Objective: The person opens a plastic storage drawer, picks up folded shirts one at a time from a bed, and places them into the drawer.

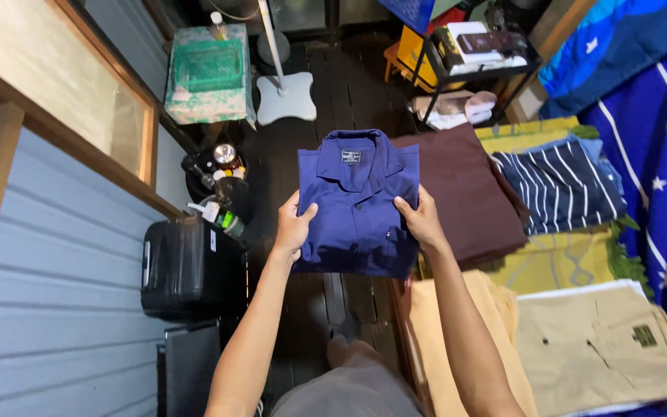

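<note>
Both forearms reach forward; left hand (pixel 293 225) and right hand (pixel 421 220) have fingers closed on the edges of a folded navy shirt (pixel 357 202), held above the dark floor (pixel 326 116). Already folded nearby: brown cloth (pixel 468 189), striped shirt (pixel 561 184), tan shirt (pixel 600 340).

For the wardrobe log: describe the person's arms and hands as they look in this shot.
Both arms are bare up to the frame's lower edge, with no sleeves in view. The left hand and right hand wear no gloves; no rings, watch or bracelets are visible.
</note>
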